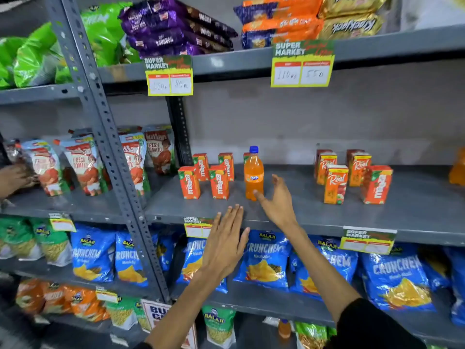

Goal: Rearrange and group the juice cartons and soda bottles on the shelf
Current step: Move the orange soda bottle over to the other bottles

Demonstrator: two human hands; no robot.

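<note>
An orange soda bottle [253, 173] with a blue cap stands upright on the grey middle shelf [314, 217]. Left of it stand several small orange Maaza juice cartons [219, 181]. On the right, several Real juice cartons [336, 183] stand with one Maaza carton [376, 183] beside them. My right hand [276, 200] is open just right of the bottle, its thumb tip touching the bottle's base. My left hand [225, 244] is flat and open in front of the shelf edge, holding nothing. Another orange bottle [458, 170] shows at the far right edge.
A perforated grey upright post [110, 137] divides the shelving. Tomato sauce pouches [83, 165] fill the left bay, where another person's hand [12, 178] reaches in. Blue snack bags [264, 260] sit on the shelf below, biscuit packs [176, 28] above. Price tags [368, 239] hang on shelf edges.
</note>
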